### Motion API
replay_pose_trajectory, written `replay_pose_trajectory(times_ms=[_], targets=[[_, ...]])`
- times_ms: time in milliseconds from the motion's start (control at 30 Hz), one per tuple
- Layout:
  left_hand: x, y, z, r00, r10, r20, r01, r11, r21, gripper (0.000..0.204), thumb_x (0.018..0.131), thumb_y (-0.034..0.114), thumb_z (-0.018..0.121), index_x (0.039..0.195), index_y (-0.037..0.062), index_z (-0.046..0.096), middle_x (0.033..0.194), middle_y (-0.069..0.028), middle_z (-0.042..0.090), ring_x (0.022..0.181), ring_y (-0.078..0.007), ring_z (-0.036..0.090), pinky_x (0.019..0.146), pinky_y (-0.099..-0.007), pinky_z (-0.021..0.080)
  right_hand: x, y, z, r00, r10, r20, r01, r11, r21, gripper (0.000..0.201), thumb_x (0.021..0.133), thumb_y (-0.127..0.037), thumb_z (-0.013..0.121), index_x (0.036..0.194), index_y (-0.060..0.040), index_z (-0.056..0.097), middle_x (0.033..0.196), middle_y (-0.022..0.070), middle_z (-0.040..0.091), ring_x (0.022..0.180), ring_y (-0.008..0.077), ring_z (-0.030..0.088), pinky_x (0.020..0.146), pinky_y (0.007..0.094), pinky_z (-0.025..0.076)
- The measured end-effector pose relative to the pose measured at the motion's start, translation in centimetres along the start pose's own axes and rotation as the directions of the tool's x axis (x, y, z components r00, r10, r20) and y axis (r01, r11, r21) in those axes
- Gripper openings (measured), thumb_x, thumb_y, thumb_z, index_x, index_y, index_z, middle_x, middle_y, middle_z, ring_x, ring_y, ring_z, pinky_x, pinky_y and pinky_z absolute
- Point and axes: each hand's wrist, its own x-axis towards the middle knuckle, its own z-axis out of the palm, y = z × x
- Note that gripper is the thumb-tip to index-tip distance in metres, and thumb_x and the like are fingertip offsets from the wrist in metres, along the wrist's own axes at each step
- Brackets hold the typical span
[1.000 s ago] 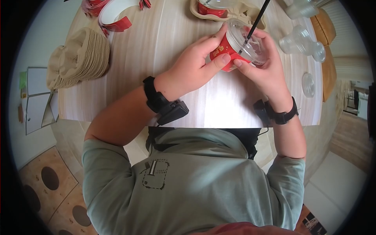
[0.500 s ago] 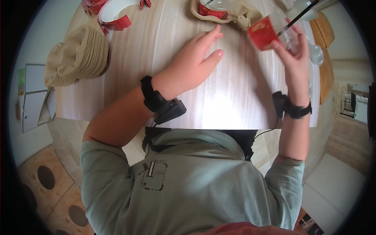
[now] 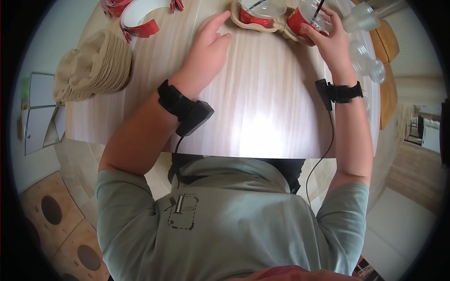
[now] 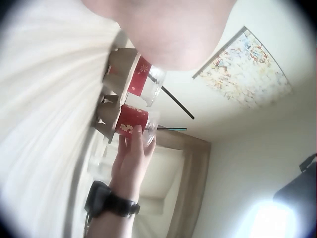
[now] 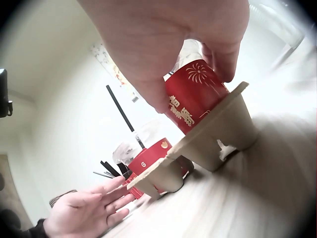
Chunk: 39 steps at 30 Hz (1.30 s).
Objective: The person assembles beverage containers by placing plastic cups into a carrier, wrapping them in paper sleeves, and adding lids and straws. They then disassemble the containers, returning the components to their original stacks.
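My right hand (image 3: 328, 42) grips a clear lidded cup with a red sleeve (image 3: 299, 19) and a black straw (image 3: 320, 5). The cup sits tilted in the right pocket of a cardboard cup carrier (image 3: 276, 25) at the table's far edge. A second red-sleeved cup (image 3: 255, 11) stands in the carrier's left pocket. My left hand (image 3: 208, 40) lies open, fingers straight, just left of the carrier. The right wrist view shows the held cup (image 5: 193, 96) entering the carrier (image 5: 218, 129), with the left hand (image 5: 89, 208) beyond. The left wrist view shows the same cup (image 4: 132, 120).
A stack of beige carriers (image 3: 93, 65) sits at the table's left. Red cup sleeves (image 3: 138, 21) lie at the far left. Several empty clear plastic cups (image 3: 365, 56) lie on the right side. The pale wooden table (image 3: 262, 103) ends just before my body.
Both hands held the cup at mid-table. The left hand let go and slid forward. The right hand lifted the cup and carried it to the carrier's right pocket.
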Motion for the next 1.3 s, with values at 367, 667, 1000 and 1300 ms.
replay_pose_trajectory(times_ms=[367, 667, 1000, 1300], targets=[[-0.1, 0.3, 1.2, 0.989, -0.103, 0.108, 0.118, 0.983, -0.138, 0.058, 0.105, 0.008, 0.050, 0.159, -0.0012, 0.031, 0.158, -0.0211, 0.044, 0.146, -0.0249, 0.042, 0.118, -0.0322, 0.033, 0.2, 3.5, 0.5, 0.987, -0.144, 0.068, 0.153, 0.977, -0.149, 0.066, 0.087, -0.021, 0.085, 0.142, -0.0045, 0.052, 0.136, 0.0186, 0.056, 0.104, 0.0179, 0.068, 0.086, 0.0312, 0.059], [0.0, 0.8, 0.9, 0.979, -0.138, 0.148, 0.158, 0.978, -0.134, 0.063, 0.105, 0.008, 0.048, 0.162, -0.0017, 0.023, 0.161, -0.0229, 0.038, 0.150, -0.0269, 0.037, 0.120, -0.0342, 0.030, -0.9, 2.3, 0.5, 0.978, -0.206, 0.022, 0.198, 0.900, -0.388, 0.091, 0.076, -0.035, 0.091, 0.149, -0.0059, 0.044, 0.140, 0.0290, 0.041, 0.124, 0.0376, 0.054, 0.102, 0.0428, 0.053], [0.2, 2.6, -0.1, 0.972, -0.201, 0.125, 0.234, 0.896, -0.377, 0.066, 0.103, 0.009, 0.047, 0.161, -0.0055, 0.019, 0.165, -0.0214, 0.028, 0.154, -0.0282, 0.029, 0.126, -0.0395, 0.025, -5.1, 1.3, -1.0, 0.989, 0.148, 0.016, -0.147, 0.989, -0.019, 0.112, 0.083, -0.033, 0.085, 0.160, 0.0039, 0.013, 0.157, 0.0302, 0.031, 0.137, 0.0362, 0.048, 0.112, 0.0440, 0.043], [1.9, 3.9, 1.1, 0.943, -0.280, 0.181, 0.319, 0.914, -0.252, 0.068, 0.103, 0.015, 0.054, 0.158, -0.0095, 0.023, 0.165, -0.0189, 0.031, 0.151, -0.0241, 0.033, 0.124, -0.0359, 0.027, -5.5, -0.5, 0.5, 0.942, 0.268, 0.202, -0.323, 0.890, 0.323, 0.086, 0.099, -0.027, 0.068, 0.160, 0.0067, 0.018, 0.152, 0.0202, 0.048, 0.139, 0.0235, 0.048, 0.116, 0.0333, 0.037]])
